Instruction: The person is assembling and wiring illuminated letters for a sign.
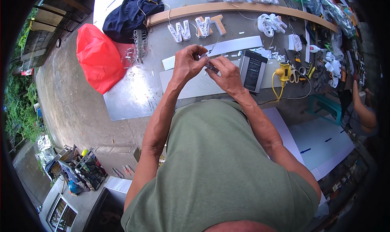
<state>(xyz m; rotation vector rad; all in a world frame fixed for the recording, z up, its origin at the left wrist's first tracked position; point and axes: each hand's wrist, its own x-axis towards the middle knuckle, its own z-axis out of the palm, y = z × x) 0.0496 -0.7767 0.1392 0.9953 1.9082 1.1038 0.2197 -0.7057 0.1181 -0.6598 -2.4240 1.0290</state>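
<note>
My left hand (189,62) and my right hand (226,74) meet over the metal-topped table, fingers closed in a pinch. Between them is a small greyish piece (210,66), mostly hidden by the fingers, with thin wire near it; its kind cannot be made out. Beneath the hands lies a pale flat sheet (191,84), and just beyond it a white strip (235,45). Right of my right hand sits a dark, labelled power supply box (252,71). Several small white letter shapes (203,27) with thin wires stand farther back.
A red plastic bag (97,57) and dark cloth (129,15) lie at the left. A long tan strip (243,7) crosses the back. A yellow power socket (283,73) with its cord, scissors and tools crowd the right. Another person's arm (362,110) shows at the right edge, near a green stool (327,106).
</note>
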